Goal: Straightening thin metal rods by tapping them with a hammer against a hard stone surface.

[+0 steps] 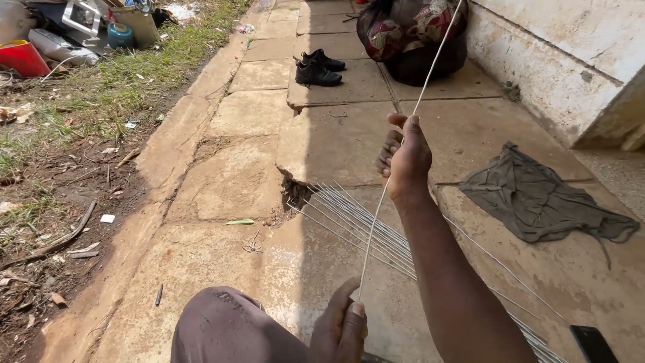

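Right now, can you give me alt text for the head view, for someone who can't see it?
Two hands hold one thin metal wire taut: right hand gripping it higher, left hand pinching its lower end. A bundle of wires lies on cracked concrete paving, with a grey cloth and black shoes nearby.

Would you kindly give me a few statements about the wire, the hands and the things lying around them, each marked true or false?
1. Both hands grip one thin metal wire. True: the right hand holds it higher up, the left hand lower down.
2. A bundle of straight wires lies on the concrete slabs. True.
3. The pair of black shoes stands on the grass. False: it stands on the paving.
4. A grey cloth lies crumpled near the wall. True.
5. The right hand is empty and flat on the ground. False: it is raised and closed around the wire.
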